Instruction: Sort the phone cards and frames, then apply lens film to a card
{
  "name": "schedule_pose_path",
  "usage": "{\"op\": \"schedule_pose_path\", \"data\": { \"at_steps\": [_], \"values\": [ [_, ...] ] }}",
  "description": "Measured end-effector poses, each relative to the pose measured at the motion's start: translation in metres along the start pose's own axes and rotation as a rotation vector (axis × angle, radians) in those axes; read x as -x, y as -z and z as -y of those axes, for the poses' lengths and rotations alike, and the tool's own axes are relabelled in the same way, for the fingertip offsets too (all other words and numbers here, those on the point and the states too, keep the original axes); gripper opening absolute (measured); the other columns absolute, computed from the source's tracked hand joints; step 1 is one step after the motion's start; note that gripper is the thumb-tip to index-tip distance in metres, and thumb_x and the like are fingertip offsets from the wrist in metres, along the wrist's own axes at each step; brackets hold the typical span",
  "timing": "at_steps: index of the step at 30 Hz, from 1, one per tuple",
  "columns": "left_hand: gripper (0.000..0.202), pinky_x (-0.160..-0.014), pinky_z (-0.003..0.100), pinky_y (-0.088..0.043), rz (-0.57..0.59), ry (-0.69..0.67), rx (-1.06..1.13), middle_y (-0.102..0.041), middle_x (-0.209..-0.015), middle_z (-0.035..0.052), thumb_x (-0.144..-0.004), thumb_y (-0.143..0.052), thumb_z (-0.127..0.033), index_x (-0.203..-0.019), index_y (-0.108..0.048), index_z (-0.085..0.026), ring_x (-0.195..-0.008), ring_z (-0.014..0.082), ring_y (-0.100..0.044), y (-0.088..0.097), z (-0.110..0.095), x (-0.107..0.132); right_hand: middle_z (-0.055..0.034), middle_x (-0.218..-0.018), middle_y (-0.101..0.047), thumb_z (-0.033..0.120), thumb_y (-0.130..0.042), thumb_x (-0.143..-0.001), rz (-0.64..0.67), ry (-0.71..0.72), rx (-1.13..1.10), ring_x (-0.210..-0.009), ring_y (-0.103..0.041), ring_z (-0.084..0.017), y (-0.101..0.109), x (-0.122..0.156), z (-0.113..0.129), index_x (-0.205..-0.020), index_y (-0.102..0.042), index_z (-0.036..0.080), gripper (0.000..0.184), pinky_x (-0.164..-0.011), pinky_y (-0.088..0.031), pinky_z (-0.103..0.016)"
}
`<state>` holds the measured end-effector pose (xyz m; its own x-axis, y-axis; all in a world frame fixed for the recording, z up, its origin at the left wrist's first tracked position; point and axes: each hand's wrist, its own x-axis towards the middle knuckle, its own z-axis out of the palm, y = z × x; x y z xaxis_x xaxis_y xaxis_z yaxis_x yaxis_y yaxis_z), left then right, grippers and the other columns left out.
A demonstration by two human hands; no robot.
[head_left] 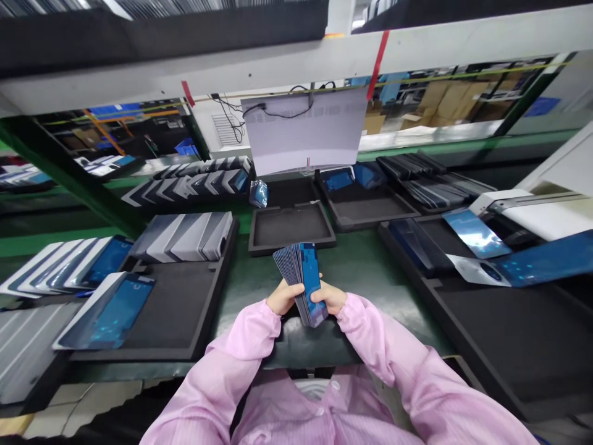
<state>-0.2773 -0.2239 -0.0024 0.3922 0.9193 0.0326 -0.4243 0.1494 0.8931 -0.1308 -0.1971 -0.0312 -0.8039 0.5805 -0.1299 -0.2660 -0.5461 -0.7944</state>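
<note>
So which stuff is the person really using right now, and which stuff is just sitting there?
In use:
- the fanned stack of blue panels
- the left hand and right hand, both gripping that stack

Just sitting there:
- the empty black tray straight ahead
- the grey panels in a row on the left
- the blue panel on the left tray
- the white sheet hanging overhead
- the white machine on the right

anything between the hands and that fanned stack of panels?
Nothing visible. The left hand and right hand both already grip the stack of panels directly, held upright above the green table.
</note>
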Motion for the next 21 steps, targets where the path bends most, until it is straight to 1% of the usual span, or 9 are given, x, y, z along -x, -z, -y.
{"op": "schedule_pose_path", "data": {
  "at_steps": [5,7,9,10,12,14,16,18,21],
  "values": [
    [0.059,-0.103,0.048,-0.040,0.046,0.042,-0.095,-0.070,-0.116,0.0124,-0.066,-0.080,-0.035,-0.120,-0.063,-0.017,-0.110,0.0314,-0.063,-0.003,-0.004,0.000,-0.0126,-0.096,-0.072,0.029,-0.090,-0.043,0.123,-0.073,-0.046,-0.083,-0.071,-0.026,0.011,0.002,-0.001,-0.104,-0.061,0.012,0.070,-0.072,-0.059,-0.039],
    [0.058,-0.102,0.047,-0.041,0.059,0.054,-0.113,-0.069,-0.117,0.0125,-0.066,-0.080,-0.034,-0.119,-0.064,-0.017,-0.110,0.0315,-0.063,-0.002,-0.002,0.003,-0.0126,-0.099,-0.071,0.024,-0.090,-0.042,0.145,-0.103,-0.050,-0.089,-0.070,-0.027,0.012,0.003,-0.002,-0.107,-0.060,0.012,0.072,-0.076,-0.058,-0.039],
    [0.056,-0.103,0.047,-0.041,0.032,0.040,-0.112,-0.068,-0.119,0.0131,-0.067,-0.079,-0.037,-0.117,-0.065,-0.016,-0.111,0.0319,-0.062,0.000,0.000,0.006,-0.0123,-0.104,-0.070,0.022,-0.089,-0.045,0.123,-0.118,-0.048,-0.097,-0.069,-0.027,0.012,0.004,-0.001,-0.111,-0.059,0.013,0.073,-0.081,-0.056,-0.039],
    [0.055,-0.104,0.047,-0.041,-0.012,0.022,-0.116,-0.068,-0.119,0.0134,-0.069,-0.077,-0.039,-0.117,-0.065,-0.015,-0.112,0.0317,-0.062,0.002,0.001,0.006,-0.0122,-0.109,-0.069,0.023,-0.088,-0.048,0.083,-0.098,-0.039,-0.101,-0.067,-0.027,0.011,0.004,-0.001,-0.114,-0.058,0.014,0.073,-0.084,-0.055,-0.039],
    [0.053,-0.105,0.048,-0.041,-0.157,-0.030,-0.168,-0.066,-0.122,0.0137,-0.070,-0.076,-0.039,-0.116,-0.065,-0.015,-0.114,0.0311,-0.061,0.007,0.000,0.006,-0.0122,-0.122,-0.063,0.026,-0.088,-0.053,-0.027,0.003,0.016,-0.112,-0.062,-0.026,0.008,0.002,0.000,-0.121,-0.055,0.018,0.076,-0.093,-0.051,-0.040],
    [0.054,-0.105,0.048,-0.040,-0.310,-0.085,-0.277,-0.065,-0.124,0.0135,-0.069,-0.078,-0.037,-0.115,-0.064,-0.015,-0.116,0.0306,-0.060,0.009,-0.001,0.006,-0.0121,-0.135,-0.054,0.028,-0.090,-0.050,-0.110,0.140,0.134,-0.123,-0.055,-0.025,0.003,0.001,-0.001,-0.131,-0.047,0.022,0.091,-0.101,-0.045,-0.041],
    [0.054,-0.106,0.048,-0.041,-0.404,-0.131,-0.406,-0.064,-0.123,0.0136,-0.066,-0.079,-0.036,-0.113,-0.064,-0.015,-0.117,0.0307,-0.059,0.008,-0.001,0.007,-0.0126,-0.141,-0.047,0.027,-0.091,-0.048,-0.134,0.237,0.316,-0.127,-0.050,-0.026,-0.004,0.000,-0.003,-0.139,-0.037,0.024,0.105,-0.106,-0.041,-0.043],
    [0.053,-0.106,0.049,-0.041,-0.421,-0.140,-0.511,-0.065,-0.120,0.0140,-0.065,-0.079,-0.037,-0.111,-0.064,-0.015,-0.115,0.0313,-0.060,0.004,0.002,0.012,-0.0134,-0.138,-0.050,0.029,-0.088,-0.056,-0.129,0.298,0.508,-0.125,-0.052,-0.027,-0.009,0.001,-0.004,-0.142,-0.033,0.022,0.102,-0.107,-0.040,-0.046],
    [0.057,-0.107,0.050,-0.042,-0.328,-0.111,-0.565,-0.066,-0.118,0.0145,-0.062,-0.080,-0.040,-0.112,-0.064,-0.015,-0.118,0.0338,-0.058,-0.002,0.007,0.020,-0.0145,-0.133,-0.053,0.037,-0.084,-0.063,-0.128,0.370,0.722,-0.126,-0.051,-0.030,-0.011,0.005,-0.002,-0.138,-0.040,0.018,0.089,-0.109,-0.038,-0.048]
  ]
}}
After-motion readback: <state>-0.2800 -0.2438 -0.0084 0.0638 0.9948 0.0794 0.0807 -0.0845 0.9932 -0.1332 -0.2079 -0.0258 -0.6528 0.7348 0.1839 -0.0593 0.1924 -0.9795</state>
